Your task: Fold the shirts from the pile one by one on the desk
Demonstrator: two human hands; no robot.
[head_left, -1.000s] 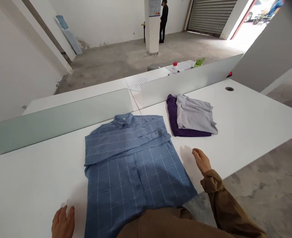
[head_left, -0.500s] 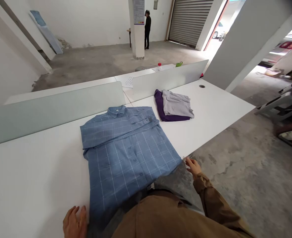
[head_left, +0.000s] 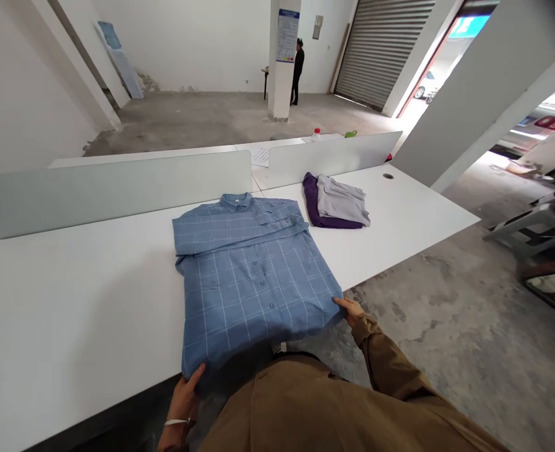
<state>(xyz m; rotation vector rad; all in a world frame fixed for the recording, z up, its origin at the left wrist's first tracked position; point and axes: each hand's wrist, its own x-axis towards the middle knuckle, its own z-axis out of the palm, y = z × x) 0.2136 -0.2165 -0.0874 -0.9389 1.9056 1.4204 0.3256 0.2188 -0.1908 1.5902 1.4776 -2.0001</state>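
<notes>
A blue checked button-up shirt [head_left: 249,270] lies front side up on the white table [head_left: 117,295], its collar toward the divider and its sleeves folded across the chest. The bottom hem hangs past the table's near edge. My left hand [head_left: 184,390] grips the hem's left corner, thumb on top and the other fingers underneath, mostly hidden. At the hem's right corner, my right hand [head_left: 350,307] pinches the cloth between thumb and fingers.
Folded grey [head_left: 341,199] and purple [head_left: 311,201] garments lie stacked to the shirt's right. Low frosted dividers [head_left: 164,185] run along the table's back. A plastic stool [head_left: 536,229] stands on the floor at right. Far back, a person [head_left: 297,70] stands beside a pillar [head_left: 283,88].
Both hands have moved onto the shirt's bottom corners and taken hold of them; before, they were beside the cloth. The hem is slightly lifted. The camera view has shifted.
</notes>
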